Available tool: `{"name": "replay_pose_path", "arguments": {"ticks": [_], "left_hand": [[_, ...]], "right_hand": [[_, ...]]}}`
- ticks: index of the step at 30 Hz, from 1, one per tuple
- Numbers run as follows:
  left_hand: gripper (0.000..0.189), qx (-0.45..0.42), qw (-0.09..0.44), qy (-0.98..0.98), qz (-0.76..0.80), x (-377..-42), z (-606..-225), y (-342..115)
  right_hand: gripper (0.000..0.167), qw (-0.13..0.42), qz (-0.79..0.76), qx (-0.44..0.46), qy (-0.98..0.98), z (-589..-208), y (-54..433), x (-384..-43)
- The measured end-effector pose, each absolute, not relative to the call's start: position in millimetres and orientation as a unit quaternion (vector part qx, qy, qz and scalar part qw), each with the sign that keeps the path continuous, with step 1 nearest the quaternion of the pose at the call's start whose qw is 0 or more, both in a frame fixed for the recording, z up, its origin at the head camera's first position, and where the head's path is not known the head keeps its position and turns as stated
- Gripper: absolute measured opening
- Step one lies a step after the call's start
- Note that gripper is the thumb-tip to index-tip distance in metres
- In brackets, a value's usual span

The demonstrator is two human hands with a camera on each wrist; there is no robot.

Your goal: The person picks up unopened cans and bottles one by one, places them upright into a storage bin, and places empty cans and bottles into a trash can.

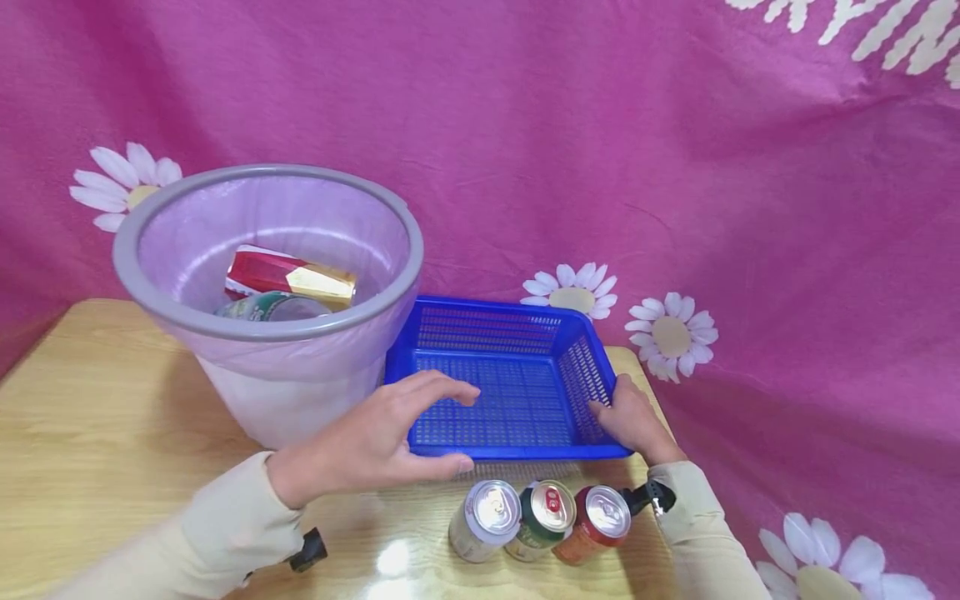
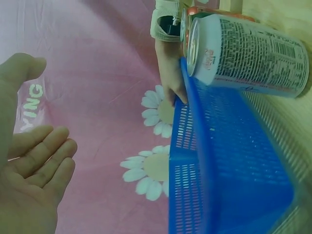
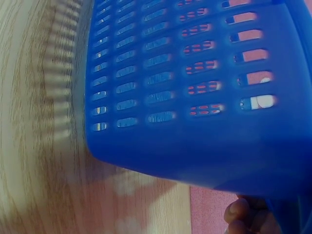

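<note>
A blue plastic basket [image 1: 517,452] with slotted walls stands on the table, nothing lying in it. My right hand [image 1: 636,421] grips its right rim, thumb on the inner side; in the right wrist view some fingertips [image 3: 239,209] curl under the rim. My left hand [image 1: 375,437] hovers over the basket's near left corner, thumb and fingers spread apart and holding nothing. In front of the basket three drink cans stand in a row: a whitish can [image 1: 483,521], a dark green can [image 1: 542,521] with a red tab, and a red can [image 1: 592,525].
Left of the basket stands a large translucent bin [image 1: 270,333] with a grey rim. Inside it lie a red and gold can [image 1: 292,275] and a green container [image 1: 262,307], partly hidden. A pink cloth [image 1: 487,150] with daisies hangs behind the wooden table [image 1: 90,417].
</note>
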State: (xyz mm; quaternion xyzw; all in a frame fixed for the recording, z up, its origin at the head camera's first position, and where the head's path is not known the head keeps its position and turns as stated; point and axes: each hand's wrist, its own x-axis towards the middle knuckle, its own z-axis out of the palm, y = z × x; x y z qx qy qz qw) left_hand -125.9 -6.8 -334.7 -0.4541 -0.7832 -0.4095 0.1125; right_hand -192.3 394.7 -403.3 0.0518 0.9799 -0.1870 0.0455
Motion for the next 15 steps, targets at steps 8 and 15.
{"name": "replay_pose_path", "arguments": {"ticks": [8,15], "left_hand": [[0.062,-0.437,0.090,-0.788,-0.425,-122.4,-350.2,-3.9],[0.063,-0.422,0.081,-0.792,-0.434,-119.4,-363.3,-2.0]], "right_hand": [[0.050,0.043,-0.196,0.049,0.978,-403.9,390.7,-194.4],[0.052,0.045,-0.195,0.055,0.978,-402.7,394.5,-192.1]]}}
